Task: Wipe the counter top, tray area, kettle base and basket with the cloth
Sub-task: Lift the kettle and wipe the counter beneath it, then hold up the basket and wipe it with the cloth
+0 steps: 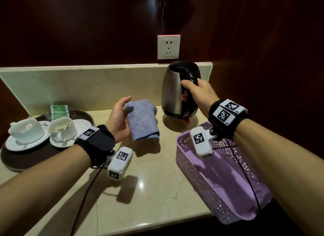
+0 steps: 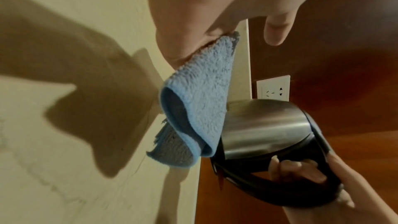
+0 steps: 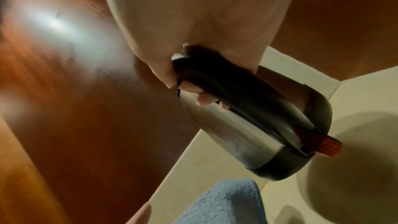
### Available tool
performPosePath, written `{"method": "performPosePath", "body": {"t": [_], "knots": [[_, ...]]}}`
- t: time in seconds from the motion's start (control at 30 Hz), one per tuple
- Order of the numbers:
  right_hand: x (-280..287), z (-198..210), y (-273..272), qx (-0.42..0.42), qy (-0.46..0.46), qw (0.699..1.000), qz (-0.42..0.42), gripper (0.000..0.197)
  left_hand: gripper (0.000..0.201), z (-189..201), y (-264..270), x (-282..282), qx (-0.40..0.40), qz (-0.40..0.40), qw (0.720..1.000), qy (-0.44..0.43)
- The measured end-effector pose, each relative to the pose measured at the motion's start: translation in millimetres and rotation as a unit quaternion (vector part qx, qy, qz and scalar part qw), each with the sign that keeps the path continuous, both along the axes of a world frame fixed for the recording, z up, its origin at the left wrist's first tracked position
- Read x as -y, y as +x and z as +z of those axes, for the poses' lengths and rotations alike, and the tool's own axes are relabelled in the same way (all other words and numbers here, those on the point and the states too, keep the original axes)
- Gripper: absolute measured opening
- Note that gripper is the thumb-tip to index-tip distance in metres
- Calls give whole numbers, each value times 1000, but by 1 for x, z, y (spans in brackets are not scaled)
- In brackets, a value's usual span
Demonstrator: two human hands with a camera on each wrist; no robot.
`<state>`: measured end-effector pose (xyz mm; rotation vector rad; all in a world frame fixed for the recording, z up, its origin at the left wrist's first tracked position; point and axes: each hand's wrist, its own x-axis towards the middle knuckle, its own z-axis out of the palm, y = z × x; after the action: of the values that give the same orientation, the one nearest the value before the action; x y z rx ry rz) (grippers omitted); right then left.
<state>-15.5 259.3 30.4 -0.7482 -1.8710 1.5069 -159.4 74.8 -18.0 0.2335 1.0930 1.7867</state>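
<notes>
the right hand (image 1: 196,95) is wrapped round the black handle of the steel kettle (image 1: 172,91), fingers curled through the loop, and holds it tilted and lifted off the counter (image 1: 149,183) near the back right corner, its shadow lying on the stone just below it. an orange switch shows at the bottom of the handle. the left hand (image 1: 119,120) holds the folded blue cloth (image 1: 142,119) in the air above the middle of the counter, close to the back edge and just left of the kettle; the cloth lies against the palm with the thumb raised above it, and in the left wrist view one folded end hangs down from the hand (image 2: 215,14) beside the kettle's steel side. cloth and kettle are close, but whether they touch cannot be told. a purple basket (image 1: 198,179) with perforated walls sits at the front right corner of the counter, one end jutting past the front edge. on the left side of the counter a dark round tray (image 1: 10,158) carries two white cups on saucers (image 1: 26,130), the second cup (image 1: 61,128) just right of the first, and a green packet (image 1: 59,110) stands at the tray's back rim. a white wall socket (image 1: 168,47) is set in the dark wood panel above the counter's low stone back ledge.
</notes>
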Motion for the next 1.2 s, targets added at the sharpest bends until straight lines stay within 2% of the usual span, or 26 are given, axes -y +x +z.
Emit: {"method": "performPosePath", "body": {"t": [0.2, 0.3, 0.37, 0.57, 0.67, 0.77, 0.87, 0.97, 1.1, 1.13, 1.2], "knots": [[-24, -23, 6, 45, -30, 998, -35, 21, 40, -2, 8, -12, -23, -22, 999, -22], [-32, -29, 8, 54, -63, 996, -44, 23, 29, -9, 7, -16, -100, -43, 990, -94], [-36, -34, 9, 58, -76, 994, -50, 22, 30, -14, 4, -17, -133, -49, 981, -132], [-41, -37, 3, 82, -74, 992, -57, 28, 32, -17, -6, -17, -172, -52, 969, -171], [-46, -36, 1, 104, -71, 991, -55, 33, 26, -16, -5, -17, -189, -53, 963, -182], [-45, -34, 4, 156, -65, 985, -40, 27, 21, -14, -4, -16, -199, -44, 961, -188], [-45, -37, 3, 190, -58, 979, -47, 29, 18, -10, -5, -14, -221, -34, 955, -195], [-44, -38, 1, 213, -43, 974, -69, 45, 18, -7, -5, -7, -248, -28, 946, -208], [-60, -39, -2, 205, -52, 966, -150, 97, 16, 0, 1, 3, -317, -33, 919, -233], [-82, -50, -7, 197, -42, 963, -182, 103, 17, 2, 2, 6, -332, -37, 911, -242], [-100, -53, -9, 176, -19, 961, -212, 94, 17, 6, 5, 11, -340, -45, 905, -251]]}}
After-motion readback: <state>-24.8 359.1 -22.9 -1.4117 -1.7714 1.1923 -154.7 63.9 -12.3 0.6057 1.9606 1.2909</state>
